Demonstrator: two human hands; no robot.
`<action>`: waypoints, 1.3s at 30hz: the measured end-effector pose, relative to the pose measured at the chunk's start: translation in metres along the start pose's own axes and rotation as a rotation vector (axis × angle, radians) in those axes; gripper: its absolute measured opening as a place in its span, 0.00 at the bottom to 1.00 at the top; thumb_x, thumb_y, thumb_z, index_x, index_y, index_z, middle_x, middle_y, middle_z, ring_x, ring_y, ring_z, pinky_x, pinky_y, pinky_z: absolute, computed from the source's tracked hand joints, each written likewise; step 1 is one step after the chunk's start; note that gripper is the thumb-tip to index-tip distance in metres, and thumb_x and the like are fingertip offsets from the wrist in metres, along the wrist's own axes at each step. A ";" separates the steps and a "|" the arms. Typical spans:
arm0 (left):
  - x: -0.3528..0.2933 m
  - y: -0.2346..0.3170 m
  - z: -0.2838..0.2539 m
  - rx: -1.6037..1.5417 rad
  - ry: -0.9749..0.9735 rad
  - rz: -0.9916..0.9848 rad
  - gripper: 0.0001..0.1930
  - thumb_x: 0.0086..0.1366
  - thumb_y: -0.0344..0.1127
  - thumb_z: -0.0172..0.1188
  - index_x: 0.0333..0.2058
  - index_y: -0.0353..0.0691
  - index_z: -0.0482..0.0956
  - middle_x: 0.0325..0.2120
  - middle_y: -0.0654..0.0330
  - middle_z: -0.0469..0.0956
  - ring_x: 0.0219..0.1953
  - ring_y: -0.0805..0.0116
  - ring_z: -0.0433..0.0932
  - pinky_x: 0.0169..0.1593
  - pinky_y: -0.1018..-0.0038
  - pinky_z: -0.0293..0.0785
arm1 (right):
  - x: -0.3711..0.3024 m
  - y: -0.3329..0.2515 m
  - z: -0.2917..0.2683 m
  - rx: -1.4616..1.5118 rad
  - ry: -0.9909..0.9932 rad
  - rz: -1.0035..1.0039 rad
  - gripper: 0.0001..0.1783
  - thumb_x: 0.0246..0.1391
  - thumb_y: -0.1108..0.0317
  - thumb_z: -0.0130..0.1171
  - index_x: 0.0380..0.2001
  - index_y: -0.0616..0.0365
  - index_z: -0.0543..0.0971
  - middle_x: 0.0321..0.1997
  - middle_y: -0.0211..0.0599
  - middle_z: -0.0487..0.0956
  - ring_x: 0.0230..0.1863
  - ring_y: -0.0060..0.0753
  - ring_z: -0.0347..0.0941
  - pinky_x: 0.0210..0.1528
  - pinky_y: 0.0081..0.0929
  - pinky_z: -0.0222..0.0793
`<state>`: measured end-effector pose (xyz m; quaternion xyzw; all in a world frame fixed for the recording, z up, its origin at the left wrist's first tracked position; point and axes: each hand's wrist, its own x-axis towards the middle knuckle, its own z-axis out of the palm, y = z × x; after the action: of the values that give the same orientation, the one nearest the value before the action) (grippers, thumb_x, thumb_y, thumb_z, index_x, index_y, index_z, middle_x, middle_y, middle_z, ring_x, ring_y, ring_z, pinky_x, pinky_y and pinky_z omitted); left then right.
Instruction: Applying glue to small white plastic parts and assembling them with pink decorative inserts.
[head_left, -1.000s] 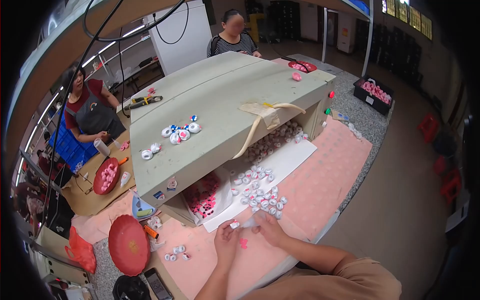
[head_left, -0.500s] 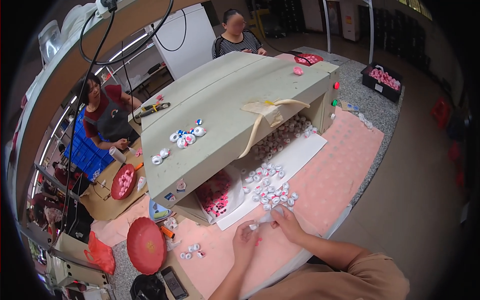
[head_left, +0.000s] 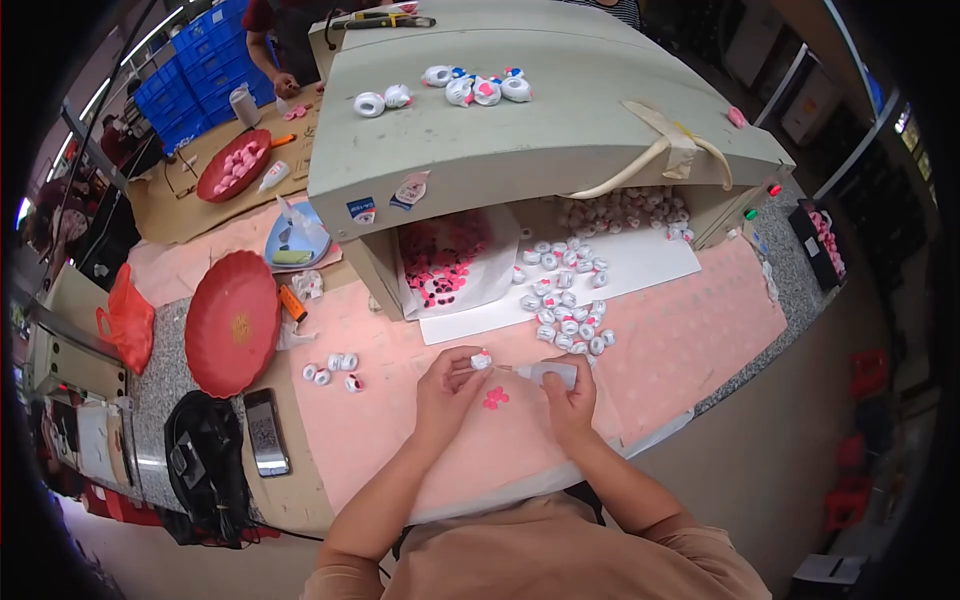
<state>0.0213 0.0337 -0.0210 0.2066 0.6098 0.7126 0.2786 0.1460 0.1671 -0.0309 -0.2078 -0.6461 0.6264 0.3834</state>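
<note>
Moved wider apart: my left hand (head_left: 446, 388) pinching white bead (head_left: 482, 360) at fingertips (head_left: 462, 354), right hand (head_left: 573, 398) gripping squeeze bottle (head_left: 557, 375), nozzle (head_left: 508, 369) toward bead.

place: small-parts workshop | signs: grey open-fronted cabinet (head_left: 600, 75) with mounted controls (head_left: 774, 190); many small white pieces (head_left: 567, 265); stacked blue crates (head_left: 215, 60); a co-worker (head_left: 296, 35) beside a paper-covered tabletop (head_left: 200, 215)
</note>
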 end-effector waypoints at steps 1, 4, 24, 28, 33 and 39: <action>-0.002 0.000 0.000 0.023 -0.002 0.000 0.16 0.60 0.18 0.58 0.47 0.33 0.70 0.42 0.56 0.74 0.43 0.71 0.77 0.47 0.80 0.76 | -0.001 0.001 0.000 -0.025 0.006 -0.043 0.10 0.56 0.67 0.58 0.35 0.61 0.72 0.29 0.32 0.74 0.29 0.19 0.68 0.33 0.19 0.65; -0.004 -0.005 0.002 0.038 0.011 0.045 0.16 0.59 0.19 0.59 0.47 0.33 0.71 0.42 0.57 0.75 0.43 0.70 0.78 0.46 0.79 0.77 | -0.003 -0.002 0.000 -0.077 0.002 -0.102 0.10 0.54 0.68 0.59 0.35 0.62 0.72 0.30 0.35 0.74 0.30 0.22 0.68 0.33 0.21 0.65; -0.002 -0.009 0.001 0.084 0.016 0.064 0.16 0.58 0.20 0.60 0.46 0.35 0.73 0.44 0.58 0.73 0.43 0.69 0.79 0.45 0.77 0.79 | -0.002 -0.007 -0.001 -0.217 -0.098 -0.180 0.12 0.51 0.71 0.61 0.38 0.64 0.74 0.29 0.38 0.74 0.29 0.27 0.70 0.32 0.21 0.66; -0.002 -0.010 0.000 0.091 0.015 0.066 0.16 0.58 0.20 0.60 0.46 0.35 0.74 0.44 0.59 0.73 0.43 0.69 0.79 0.45 0.77 0.79 | -0.002 -0.007 0.000 -0.216 -0.064 -0.152 0.12 0.51 0.71 0.61 0.37 0.64 0.74 0.30 0.38 0.74 0.29 0.27 0.70 0.32 0.21 0.65; -0.003 -0.007 0.001 0.111 0.011 0.055 0.16 0.58 0.20 0.60 0.46 0.35 0.74 0.44 0.59 0.72 0.43 0.69 0.79 0.45 0.78 0.79 | -0.002 -0.009 0.000 -0.217 -0.057 -0.145 0.11 0.51 0.70 0.61 0.36 0.64 0.74 0.30 0.38 0.74 0.29 0.26 0.70 0.32 0.21 0.65; -0.003 -0.008 0.001 0.100 0.009 0.067 0.17 0.58 0.20 0.60 0.47 0.36 0.74 0.45 0.58 0.72 0.42 0.70 0.79 0.44 0.78 0.79 | -0.002 -0.009 0.000 -0.199 -0.035 -0.107 0.11 0.51 0.69 0.61 0.35 0.63 0.73 0.29 0.38 0.74 0.29 0.25 0.70 0.32 0.21 0.65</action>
<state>0.0254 0.0330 -0.0291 0.2373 0.6386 0.6911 0.2414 0.1494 0.1643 -0.0230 -0.1991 -0.7218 0.5415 0.3823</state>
